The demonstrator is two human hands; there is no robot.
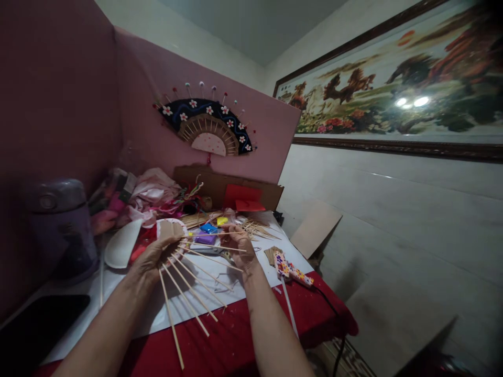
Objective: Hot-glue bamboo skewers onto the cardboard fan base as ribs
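Note:
My left hand (155,256) is closed around the edge of a small half-round cardboard piece (172,228) with a pale, patterned rim. Thin wooden sticks (199,291) spread out from this piece like the ribs of a fan, pointing right and toward me. The fingers of my right hand (239,245) are pinched at the stick farthest from me, near its free end. Behind the sticks lie blue (209,228), yellow (222,221) and purple (206,239) packets. My left palm hides part of the cardboard.
Loose sticks (259,229) lie at the back. A flower-patterned glue gun (301,275) with a black cable rests at right. Left stand a purple flask (63,225), a white plate piece (123,244) and a dark flat device (47,319). A decorated fan (208,123) hangs on the pink panel.

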